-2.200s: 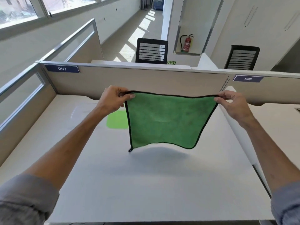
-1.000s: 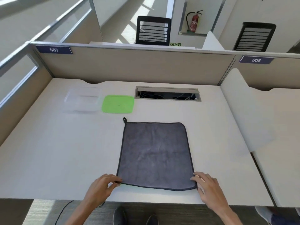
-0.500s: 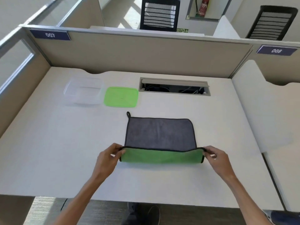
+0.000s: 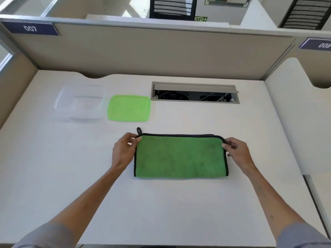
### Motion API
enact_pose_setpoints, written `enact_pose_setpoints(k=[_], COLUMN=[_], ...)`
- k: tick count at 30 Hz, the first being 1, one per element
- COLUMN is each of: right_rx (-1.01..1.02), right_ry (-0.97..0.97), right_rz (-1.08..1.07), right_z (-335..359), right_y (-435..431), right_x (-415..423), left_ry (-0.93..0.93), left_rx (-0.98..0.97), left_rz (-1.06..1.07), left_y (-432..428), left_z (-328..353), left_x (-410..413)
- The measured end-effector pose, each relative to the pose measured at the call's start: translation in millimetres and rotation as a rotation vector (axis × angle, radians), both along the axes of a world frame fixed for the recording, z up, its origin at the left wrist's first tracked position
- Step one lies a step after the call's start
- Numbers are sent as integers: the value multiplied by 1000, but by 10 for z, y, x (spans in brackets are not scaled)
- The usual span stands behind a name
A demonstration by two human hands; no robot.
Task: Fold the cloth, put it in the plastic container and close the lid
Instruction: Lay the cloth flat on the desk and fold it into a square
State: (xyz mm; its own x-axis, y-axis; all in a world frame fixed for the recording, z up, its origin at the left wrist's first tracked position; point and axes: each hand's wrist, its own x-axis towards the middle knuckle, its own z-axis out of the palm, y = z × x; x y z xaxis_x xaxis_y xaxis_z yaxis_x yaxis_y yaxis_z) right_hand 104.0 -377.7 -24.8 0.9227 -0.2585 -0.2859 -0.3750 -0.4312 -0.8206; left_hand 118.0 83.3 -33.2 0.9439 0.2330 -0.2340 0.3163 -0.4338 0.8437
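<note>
Folded since 0.5 s ago: cloth (image 4: 180,156) lies halved, green up; left hand (image 4: 123,152) and right hand (image 4: 236,152) pinch its far corners.

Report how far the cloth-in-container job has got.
Done: the cloth lies on the desk folded once in half, green side up. In hand: the left hand and right hand pinch its far corners. Left: more folding, placing it in the empty clear container, then fitting the green lid lying beside it.
</note>
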Motion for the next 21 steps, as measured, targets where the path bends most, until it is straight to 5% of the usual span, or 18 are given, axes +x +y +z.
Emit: enact_pose_setpoints(k=[12, 21], right_rx=[-38, -413], right_ry=[77, 88], right_rz=[-82, -279], right_z=[-257, -342], right_y=[42, 426], right_x=[252, -170], left_ry=[66, -189], left_rx=[128, 445], left_rz=[-11, -129], left_y=[-20, -149], left_z=[-323, -391], left_x=[295, -38])
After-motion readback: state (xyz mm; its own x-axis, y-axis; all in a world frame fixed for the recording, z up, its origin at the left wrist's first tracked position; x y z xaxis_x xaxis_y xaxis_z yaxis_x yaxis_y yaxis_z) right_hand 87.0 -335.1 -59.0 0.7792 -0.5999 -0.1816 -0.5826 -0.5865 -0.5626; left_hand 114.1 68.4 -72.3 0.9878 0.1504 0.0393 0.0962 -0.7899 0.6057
